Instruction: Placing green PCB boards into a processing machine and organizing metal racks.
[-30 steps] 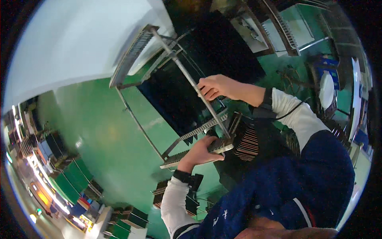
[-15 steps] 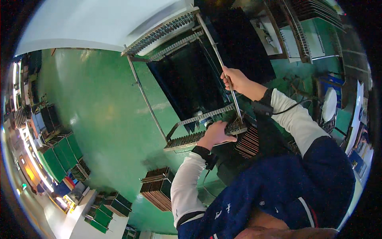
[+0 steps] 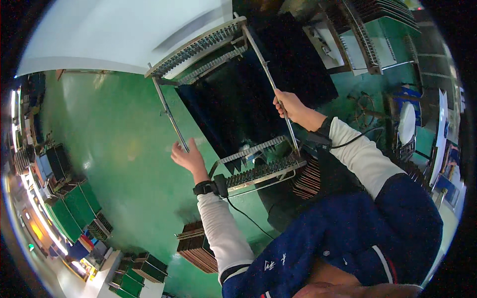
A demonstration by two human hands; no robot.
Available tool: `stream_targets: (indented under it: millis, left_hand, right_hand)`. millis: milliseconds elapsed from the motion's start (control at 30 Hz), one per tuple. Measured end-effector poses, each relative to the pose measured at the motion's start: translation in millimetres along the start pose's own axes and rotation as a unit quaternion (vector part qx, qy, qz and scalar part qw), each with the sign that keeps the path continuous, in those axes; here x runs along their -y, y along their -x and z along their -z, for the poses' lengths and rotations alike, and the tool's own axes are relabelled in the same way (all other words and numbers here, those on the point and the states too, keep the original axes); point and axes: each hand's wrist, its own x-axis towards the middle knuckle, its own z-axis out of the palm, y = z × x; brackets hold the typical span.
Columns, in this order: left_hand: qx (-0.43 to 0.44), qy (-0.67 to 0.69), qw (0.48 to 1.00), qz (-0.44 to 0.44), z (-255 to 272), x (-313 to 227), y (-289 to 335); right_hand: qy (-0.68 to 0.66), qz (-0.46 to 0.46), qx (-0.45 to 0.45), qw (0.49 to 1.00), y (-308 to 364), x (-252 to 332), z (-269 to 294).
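In front of me stands a metal rack [image 3: 268, 62], a frame of steel rods joined by toothed, slotted bars at its far and near ends. My right hand [image 3: 292, 105] is closed around the rack's right rod. At the left rod my left hand [image 3: 189, 158] is open, thumb and fingers apart on either side of the rod; whether they touch it I cannot tell. The near slotted bar [image 3: 268, 172] runs below my hands. Dark panels [image 3: 218, 104] show through the frame; whether they sit in it or beyond it is unclear.
A white surface [image 3: 119, 35] borders the rack's far left. Stacked brown-edged boards [image 3: 196, 248] stand at the lower left on the green floor [image 3: 119, 139]. Another slotted rack [image 3: 360, 39] is at the far right, and a round-seated stool [image 3: 407, 121] stands right.
My left hand has left the near slotted bar and moved left and away from me to the left rod, its fingers spreading. My right hand keeps its grip on the right rod.
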Motion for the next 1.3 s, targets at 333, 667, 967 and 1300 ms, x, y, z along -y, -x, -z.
stream_targets:
  millis: [333,667,967,1300]
  left_hand:
    - [0.192,0.394,0.804,0.401,22,-3,5]
    - [0.149,0.522,0.749,0.379,107,-146,28]
    - [0.201,0.582,0.757,0.218,208,-316,42]
    - [0.249,0.604,0.756,0.039,281,-499,46]
  right_hand:
    - [-0.018,0.085,-0.13,0.988,29,18,-3]
    - [-0.086,0.19,-0.074,0.975,162,103,83]
    - [-0.15,0.363,-0.085,0.916,338,164,195]
    - [-0.21,0.444,-0.187,0.851,433,186,315]
